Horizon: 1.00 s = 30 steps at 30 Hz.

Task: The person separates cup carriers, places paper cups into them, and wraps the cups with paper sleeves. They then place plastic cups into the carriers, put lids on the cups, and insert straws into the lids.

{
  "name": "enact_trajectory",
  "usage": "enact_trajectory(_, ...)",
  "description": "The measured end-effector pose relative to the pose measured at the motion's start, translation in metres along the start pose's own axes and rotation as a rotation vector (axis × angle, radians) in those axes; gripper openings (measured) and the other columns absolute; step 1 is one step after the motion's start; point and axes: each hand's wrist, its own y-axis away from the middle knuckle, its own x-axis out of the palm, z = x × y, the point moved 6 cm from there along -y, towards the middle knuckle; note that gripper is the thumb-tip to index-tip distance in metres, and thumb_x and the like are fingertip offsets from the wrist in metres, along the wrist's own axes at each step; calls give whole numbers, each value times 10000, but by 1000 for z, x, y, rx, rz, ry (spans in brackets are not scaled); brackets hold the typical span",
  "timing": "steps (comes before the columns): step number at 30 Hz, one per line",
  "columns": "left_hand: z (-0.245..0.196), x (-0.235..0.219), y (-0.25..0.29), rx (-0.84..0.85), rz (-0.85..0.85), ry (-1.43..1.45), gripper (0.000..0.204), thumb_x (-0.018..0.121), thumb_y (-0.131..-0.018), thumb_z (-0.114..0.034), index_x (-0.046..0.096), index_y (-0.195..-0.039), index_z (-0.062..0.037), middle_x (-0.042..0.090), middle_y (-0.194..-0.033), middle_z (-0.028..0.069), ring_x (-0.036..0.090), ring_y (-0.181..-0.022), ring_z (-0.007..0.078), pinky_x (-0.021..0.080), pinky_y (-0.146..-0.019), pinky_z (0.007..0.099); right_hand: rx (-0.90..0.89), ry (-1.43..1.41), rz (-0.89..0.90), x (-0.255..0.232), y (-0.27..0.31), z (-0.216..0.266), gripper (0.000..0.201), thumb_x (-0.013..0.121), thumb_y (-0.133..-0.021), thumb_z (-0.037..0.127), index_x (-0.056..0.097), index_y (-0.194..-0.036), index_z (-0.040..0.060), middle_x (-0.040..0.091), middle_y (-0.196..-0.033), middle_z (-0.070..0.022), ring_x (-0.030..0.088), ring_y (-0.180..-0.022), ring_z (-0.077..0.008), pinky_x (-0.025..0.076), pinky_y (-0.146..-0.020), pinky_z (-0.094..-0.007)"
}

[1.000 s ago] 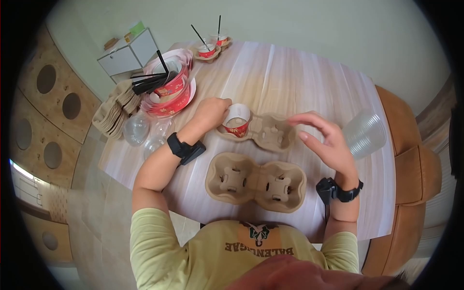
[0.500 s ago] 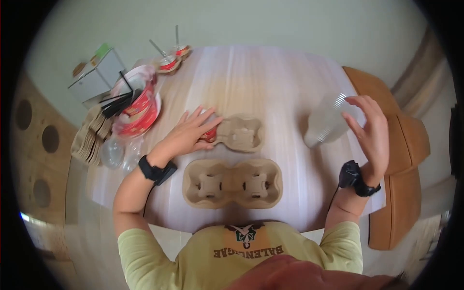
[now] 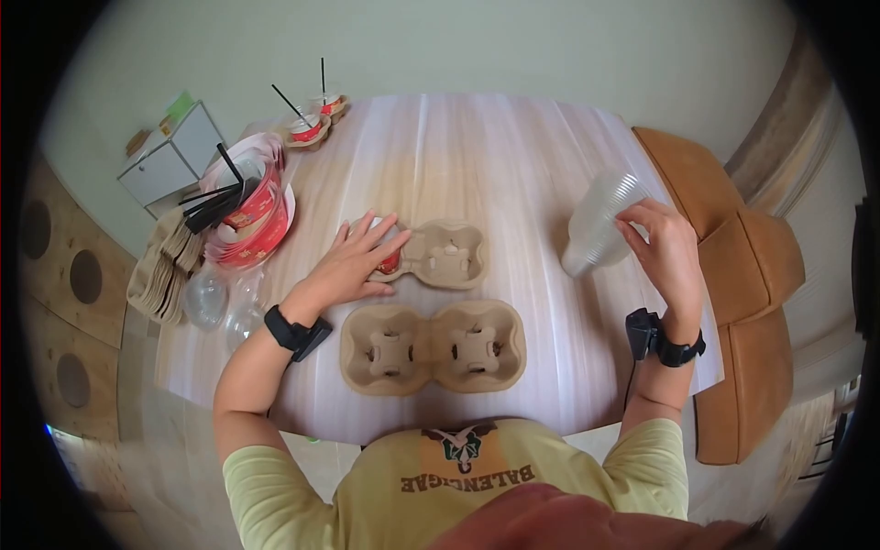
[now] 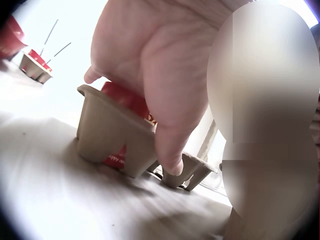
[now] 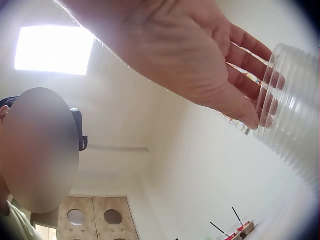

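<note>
My left hand [image 3: 346, 263] lies with spread fingers over a red-and-white paper cup [image 3: 390, 262], which sits in the left pocket of a brown pulp cup carrier [image 3: 451, 252]. Most of that cup is hidden by the hand; the left wrist view shows its red side [image 4: 125, 97] above the carrier wall [image 4: 112, 131]. At the right of the table, my right hand [image 3: 667, 249] pinches the rim end of a nested stack of clear plastic cups [image 3: 600, 220]. Through the clear plastic [image 5: 295, 105], its fingertips show in the right wrist view.
Nearer my body lies another two-pocket carrier [image 3: 433, 350]. At the left are stacked carriers [image 3: 165, 275], clear domed lids [image 3: 206, 298], red printed paper pieces [image 3: 261, 229] and black straws [image 3: 220, 203]. Two cups with straws [image 3: 305, 128] stand at the far left. A brown seat [image 3: 697, 192] borders the right side.
My right hand has moved right, from beside the carrier to the plastic cup stack. The left hand has gone from the cup's side to spread over its top. The head view has shifted.
</note>
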Motion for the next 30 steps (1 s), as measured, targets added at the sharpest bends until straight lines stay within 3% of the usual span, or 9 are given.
enact_trajectory(8,4,4,0,7,-42,64,861,723,-663,-341,261,-1377,-210,159,-1451,98,122,-1326,372,174,-1040,525,-175,209,-124,-2,-1,16,23,619,-693,43,598,-688,51,558,-661,-82,540,-621,-256,428,-609,-337)
enact_trajectory(13,7,3,2,18,-65,125,852,719,-669,-337,261,-1377,-218,158,-1450,107,117,-1328,371,172,-1041,523,-335,312,-154,-2,-7,14,84,609,-692,43,531,-664,56,506,-610,-81,520,-599,-239,420,-676,-330)
enact_trajectory(18,20,1,13,-34,-109,252,865,717,-675,-327,233,-1386,-230,152,-1450,122,112,-1334,355,162,-1043,515,-355,372,-215,-17,-12,20,78,594,-706,40,522,-684,61,497,-624,-75,521,-625,-233,418,-700,-339)
enact_trajectory(22,37,-5,26,-29,-215,423,880,711,-692,-312,197,-1396,-192,138,-1442,173,131,-1332,343,169,-1060,432,-349,457,-336,-40,-15,35,85,607,-702,20,543,-750,50,543,-702,-75,541,-700,-244,418,-725,-341)
enact_trajectory(24,41,-9,30,-39,-242,495,880,707,-701,-304,186,-1398,-174,137,-1438,189,140,-1331,337,175,-1063,402,-349,415,-404,-48,-16,40,102,616,-711,14,563,-791,47,575,-755,-78,552,-739,-249,424,-724,-340)
enact_trajectory(26,44,-13,30,-13,-261,584,896,709,-699,-213,161,-1402,-119,156,-1445,142,157,-1335,266,164,-1075,342,-363,382,-435,-44,-22,54,118,626,-710,7,573,-809,43,592,-777,-81,566,-749,-254,443,-683,-336)
enact_trajectory(28,46,-14,31,-25,-272,580,899,703,-706,-196,142,-1404,-110,165,-1443,136,164,-1332,261,158,-1077,340,-421,21,-409,-30,-29,81,142,632,-692,-13,574,-807,45,600,-779,-86,581,-751,-257,456,-645,-331)
enact_trajectory(30,45,-14,31,-38,-237,660,889,692,-719,-188,132,-1406,-114,177,-1440,132,182,-1326,252,179,-1073,341,-563,-166,-282,0,-39,113,169,634,-679,-29,578,-817,49,606,-764,-94,593,-725,-268,467,-600,-330)
